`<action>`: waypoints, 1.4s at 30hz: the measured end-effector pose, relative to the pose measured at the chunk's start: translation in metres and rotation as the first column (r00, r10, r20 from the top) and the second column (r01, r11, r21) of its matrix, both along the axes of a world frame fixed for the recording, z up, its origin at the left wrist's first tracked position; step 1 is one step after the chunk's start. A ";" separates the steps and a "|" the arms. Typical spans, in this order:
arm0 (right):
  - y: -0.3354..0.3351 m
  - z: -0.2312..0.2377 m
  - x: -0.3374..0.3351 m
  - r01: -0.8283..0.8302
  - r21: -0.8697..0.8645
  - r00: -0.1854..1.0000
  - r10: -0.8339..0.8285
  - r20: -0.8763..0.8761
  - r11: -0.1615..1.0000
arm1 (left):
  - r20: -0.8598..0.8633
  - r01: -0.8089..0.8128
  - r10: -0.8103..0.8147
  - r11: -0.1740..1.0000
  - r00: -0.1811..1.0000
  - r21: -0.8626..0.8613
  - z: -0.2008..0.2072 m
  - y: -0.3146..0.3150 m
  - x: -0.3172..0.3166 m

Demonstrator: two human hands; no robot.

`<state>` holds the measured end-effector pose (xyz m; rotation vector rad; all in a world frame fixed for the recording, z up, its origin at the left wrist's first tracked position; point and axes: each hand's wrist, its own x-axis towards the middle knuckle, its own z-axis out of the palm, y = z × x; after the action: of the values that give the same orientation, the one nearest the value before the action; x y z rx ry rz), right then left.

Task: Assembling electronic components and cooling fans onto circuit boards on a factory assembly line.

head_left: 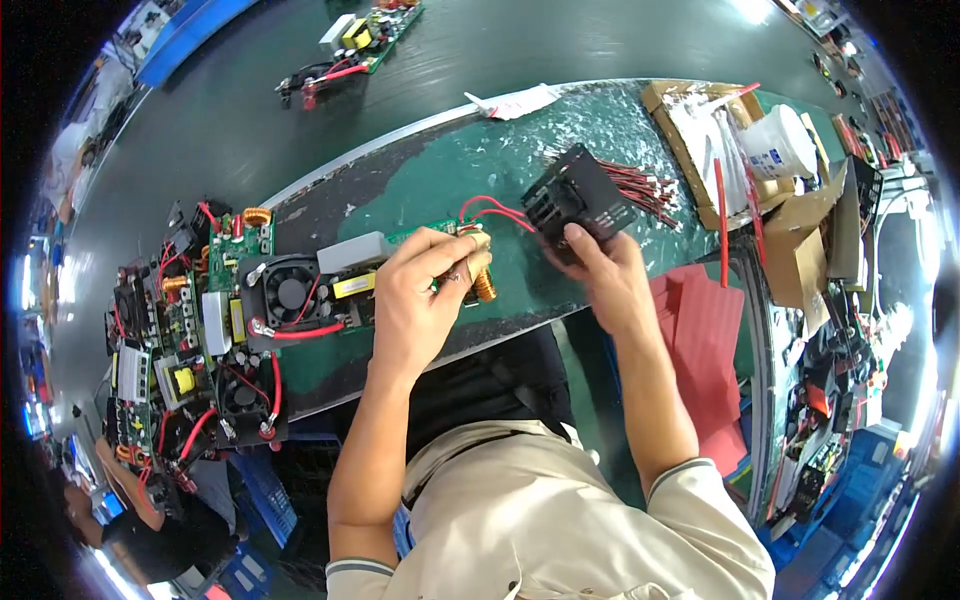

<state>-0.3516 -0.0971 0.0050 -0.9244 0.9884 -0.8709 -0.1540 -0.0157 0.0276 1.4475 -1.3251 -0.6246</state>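
My right hand (605,268) grips a black end panel (575,195) with openings in it, tilted above the bench. Two red wires (493,207) run from that panel to the right end of a green circuit board (408,237). Over that end my left hand (420,290) is closed in a pinch; what its fingertips hold is too small to make out. Beside those fingers sits a copper coil (485,284). Left of the hand, the board carries a grey block (352,252), a yellow transformer (354,284), a black fan (291,288) and a thick red cable (308,331).
Several circuit boards with fans (180,375) crowd the bench's left end. Behind the panel lies a bundle of red and black wires (640,190). An open cardboard box (690,165) holds a white tub (778,145). Another board (372,35) rests on the dark surface beyond. Red sheets (705,330) lie right.
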 end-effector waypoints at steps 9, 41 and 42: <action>-0.005 -0.014 0.022 0.143 -0.392 0.931 -0.259 -0.259 0.909 | 0.058 0.020 -0.024 0.997 0.998 0.074 0.002 -0.004 -0.003; 0.019 0.013 0.044 -0.299 -0.629 0.878 -0.052 -0.476 0.717 | 0.220 -0.017 0.019 1.000 0.975 -0.007 -0.006 -0.015 -0.001; 0.022 0.016 0.045 -0.312 -0.585 0.872 -0.018 -0.489 0.748 | 0.259 -0.007 0.014 1.000 0.966 -0.026 -0.005 -0.015 -0.001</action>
<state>-0.3071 -0.0751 0.0210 -1.8707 1.0010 -0.8810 -0.1552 -0.0303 0.0225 1.5538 -1.5197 -0.4195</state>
